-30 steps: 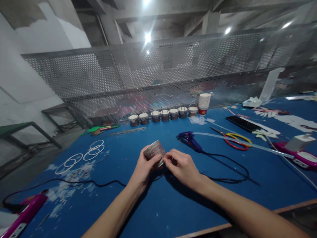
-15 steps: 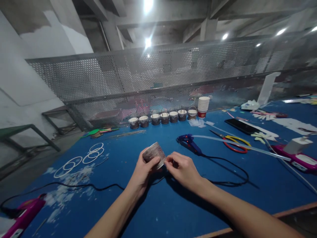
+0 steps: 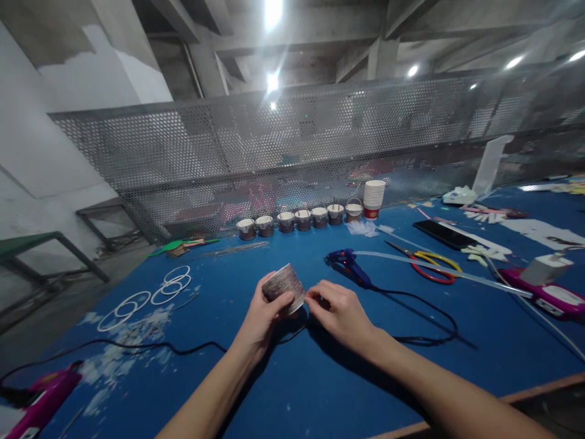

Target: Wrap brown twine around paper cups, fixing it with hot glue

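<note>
My left hand (image 3: 258, 317) is wrapped round a small cup-shaped piece (image 3: 287, 281) with a streaky grey-brown side, tilted above the table. Its thumb lies across the near side. At the piece's right edge, my right hand (image 3: 342, 312) is closed in a pinch; whatever lies between its fingertips is too small to make out. Beyond the right hand, a blue hot glue gun (image 3: 350, 265) rests on the table with a long clear glue stick (image 3: 411, 260) in its back end.
Small dark-sided cups (image 3: 303, 220) line the back beside stacked paper cups (image 3: 373, 198). Scissors (image 3: 432, 266), a black phone (image 3: 443, 234) and a magenta power strip (image 3: 546, 299) lie right. White rings (image 3: 176, 283) lie left. Black cable (image 3: 169, 346) crosses the blue table (image 3: 292, 390).
Almost nothing differs. The view has shifted very slightly; both hands keep their hold and place at the cup-shaped piece.
</note>
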Demonstrator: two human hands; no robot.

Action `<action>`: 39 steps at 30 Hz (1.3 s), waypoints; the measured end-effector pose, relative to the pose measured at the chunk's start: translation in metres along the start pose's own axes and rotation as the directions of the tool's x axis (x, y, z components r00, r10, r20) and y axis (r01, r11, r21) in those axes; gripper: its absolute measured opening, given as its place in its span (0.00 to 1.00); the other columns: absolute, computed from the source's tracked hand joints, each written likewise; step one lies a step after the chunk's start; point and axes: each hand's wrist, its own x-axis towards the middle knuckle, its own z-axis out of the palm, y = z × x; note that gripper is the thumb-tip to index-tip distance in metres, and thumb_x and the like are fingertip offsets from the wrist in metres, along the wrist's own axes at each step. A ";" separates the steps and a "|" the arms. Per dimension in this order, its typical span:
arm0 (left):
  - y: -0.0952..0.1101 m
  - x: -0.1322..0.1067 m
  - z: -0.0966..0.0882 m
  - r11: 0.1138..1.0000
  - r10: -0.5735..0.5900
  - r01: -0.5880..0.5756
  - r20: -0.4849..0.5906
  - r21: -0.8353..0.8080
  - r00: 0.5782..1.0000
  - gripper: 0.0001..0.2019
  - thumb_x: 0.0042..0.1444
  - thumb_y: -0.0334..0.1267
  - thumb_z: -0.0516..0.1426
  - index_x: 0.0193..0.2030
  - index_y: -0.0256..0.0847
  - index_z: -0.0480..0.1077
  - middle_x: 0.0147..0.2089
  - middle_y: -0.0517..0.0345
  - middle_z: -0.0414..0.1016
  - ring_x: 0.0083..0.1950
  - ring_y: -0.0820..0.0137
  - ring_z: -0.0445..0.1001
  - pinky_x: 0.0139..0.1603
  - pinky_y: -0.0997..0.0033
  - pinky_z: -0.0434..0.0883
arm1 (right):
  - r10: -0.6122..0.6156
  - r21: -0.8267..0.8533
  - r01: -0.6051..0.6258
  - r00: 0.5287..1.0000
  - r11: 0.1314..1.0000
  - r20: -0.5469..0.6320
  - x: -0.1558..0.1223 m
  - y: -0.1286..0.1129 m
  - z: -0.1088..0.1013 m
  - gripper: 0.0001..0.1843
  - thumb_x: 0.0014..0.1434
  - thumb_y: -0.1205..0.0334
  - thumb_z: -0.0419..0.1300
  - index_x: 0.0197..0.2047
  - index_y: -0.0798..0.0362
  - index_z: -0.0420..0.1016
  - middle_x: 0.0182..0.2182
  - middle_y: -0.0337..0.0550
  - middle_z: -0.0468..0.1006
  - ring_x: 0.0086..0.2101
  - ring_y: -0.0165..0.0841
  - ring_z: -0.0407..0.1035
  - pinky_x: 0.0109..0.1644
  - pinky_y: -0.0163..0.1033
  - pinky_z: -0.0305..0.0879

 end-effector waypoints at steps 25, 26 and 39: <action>0.002 0.003 -0.004 0.996 -0.002 0.004 0.030 -0.089 1.000 0.40 0.34 0.35 0.69 0.59 0.45 0.64 0.52 0.49 0.75 0.45 0.60 0.76 0.34 0.66 0.76 | -0.049 -0.084 0.051 0.999 0.995 0.021 -0.002 0.004 0.000 0.11 0.66 0.63 0.55 0.32 0.52 0.76 0.28 0.41 0.78 0.28 0.31 0.69 0.35 0.36 0.60; 0.002 0.002 -0.005 0.995 -0.006 0.009 0.034 -0.095 0.999 0.40 0.34 0.35 0.69 0.59 0.45 0.64 0.52 0.49 0.75 0.45 0.59 0.76 0.35 0.65 0.76 | -0.043 -0.082 0.045 0.999 0.996 0.020 -0.002 0.004 0.000 0.11 0.66 0.64 0.56 0.32 0.52 0.75 0.28 0.41 0.78 0.28 0.31 0.70 0.35 0.36 0.60; -0.010 0.006 -0.007 0.996 -0.001 0.006 0.048 -0.094 0.999 0.45 0.31 0.35 0.72 0.61 0.44 0.63 0.51 0.50 0.77 0.50 0.58 0.76 0.48 0.62 0.73 | -0.059 -0.072 0.063 0.997 0.995 0.053 -0.004 -0.001 0.000 0.08 0.64 0.66 0.58 0.32 0.53 0.75 0.28 0.40 0.78 0.28 0.31 0.70 0.35 0.36 0.59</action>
